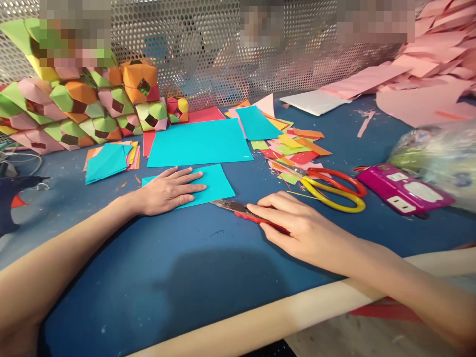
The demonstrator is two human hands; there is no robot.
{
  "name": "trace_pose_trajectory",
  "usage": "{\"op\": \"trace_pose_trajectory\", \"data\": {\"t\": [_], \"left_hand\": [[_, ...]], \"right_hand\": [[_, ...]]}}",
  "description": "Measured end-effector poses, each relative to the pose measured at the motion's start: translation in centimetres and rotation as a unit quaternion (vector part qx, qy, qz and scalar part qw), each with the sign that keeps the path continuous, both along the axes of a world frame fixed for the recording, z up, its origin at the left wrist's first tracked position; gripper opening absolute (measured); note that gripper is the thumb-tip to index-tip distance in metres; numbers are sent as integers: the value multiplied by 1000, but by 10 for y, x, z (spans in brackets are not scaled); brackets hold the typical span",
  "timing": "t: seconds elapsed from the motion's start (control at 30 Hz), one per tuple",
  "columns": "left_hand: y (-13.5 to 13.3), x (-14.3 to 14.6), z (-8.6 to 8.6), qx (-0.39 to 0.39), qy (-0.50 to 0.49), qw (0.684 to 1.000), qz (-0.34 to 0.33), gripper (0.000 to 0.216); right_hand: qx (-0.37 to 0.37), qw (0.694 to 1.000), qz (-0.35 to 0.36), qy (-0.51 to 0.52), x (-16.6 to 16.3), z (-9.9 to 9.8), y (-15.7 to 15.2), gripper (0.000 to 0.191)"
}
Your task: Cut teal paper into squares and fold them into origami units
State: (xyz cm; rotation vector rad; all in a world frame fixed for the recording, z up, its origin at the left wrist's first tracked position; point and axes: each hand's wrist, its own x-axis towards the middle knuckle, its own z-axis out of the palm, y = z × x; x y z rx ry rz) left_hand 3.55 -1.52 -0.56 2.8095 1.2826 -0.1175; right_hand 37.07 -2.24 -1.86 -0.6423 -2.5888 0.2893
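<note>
My left hand (171, 190) lies flat with fingers spread on a folded-looking sheet of blue paper (217, 182), pressing it to the table. In my right hand (288, 218) is a red and black utility knife (256, 217), its blade tip at the lower edge of that paper. A larger blue sheet (201, 142) rests just behind, over red paper (210, 114). To the left sits a small stack of blue and coloured pieces (107, 161). Scissors (330, 187) with red and yellow handles lie beyond my right hand.
Folded paper modules (78, 106) are stacked at the back left against a perforated metal screen (208, 49). Coloured scraps (297, 148) lie behind the scissors. A magenta box (403, 188) and clear plastic bag (442, 158) stand right, below heaped pink paper (442, 54). A pale edge (260, 325) borders the blue table.
</note>
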Motion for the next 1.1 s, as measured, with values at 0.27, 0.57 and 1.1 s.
{"op": "trace_pose_trajectory", "data": {"t": [0.27, 0.57, 1.1], "left_hand": [[-2, 4, 3, -21, 11, 1000, 19, 50], [-3, 5, 1, -24, 8, 999, 24, 50], [-3, 4, -4, -32, -22, 999, 26, 47]], "right_hand": [[-3, 1000, 7, -19, -6, 5, -2, 35], [-1, 1000, 16, -23, -11, 7, -3, 34], [-5, 999, 20, -24, -21, 3, -9, 37]]}}
